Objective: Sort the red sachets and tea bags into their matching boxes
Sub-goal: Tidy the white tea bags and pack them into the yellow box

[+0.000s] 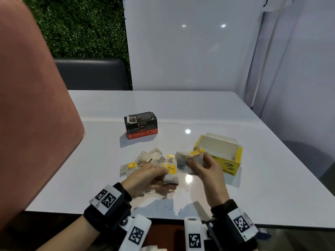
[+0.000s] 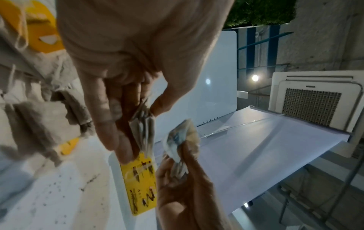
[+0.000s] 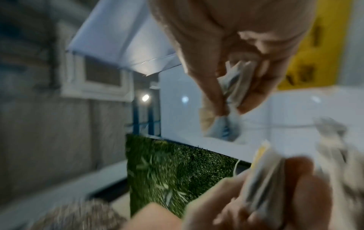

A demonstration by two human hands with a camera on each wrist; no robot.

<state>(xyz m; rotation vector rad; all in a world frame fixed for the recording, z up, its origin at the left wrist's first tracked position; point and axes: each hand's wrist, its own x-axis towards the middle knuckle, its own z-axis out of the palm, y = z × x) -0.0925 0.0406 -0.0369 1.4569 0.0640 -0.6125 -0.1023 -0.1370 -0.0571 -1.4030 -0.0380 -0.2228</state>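
My left hand (image 1: 159, 175) grips a small stack of tea bags (image 1: 171, 175) with a yellow tag on top, just above the table. In the left wrist view its fingers (image 2: 118, 118) pinch that stack (image 2: 144, 129). My right hand (image 1: 196, 163) holds a bunch of tea bags (image 1: 184, 158) beside the open yellow box (image 1: 230, 164); the right wrist view, blurred, shows the bunch (image 3: 234, 84) between thumb and fingers. More tea bags (image 1: 150, 156) lie loose in a pile on the table. A black and red box (image 1: 141, 126) stands behind the pile.
The white table (image 1: 253, 134) has dark tea crumbs near its front edge (image 1: 177, 200). A pink chair back (image 1: 32, 105) rises at the left, and a white wall panel (image 1: 190, 48) stands behind the table.
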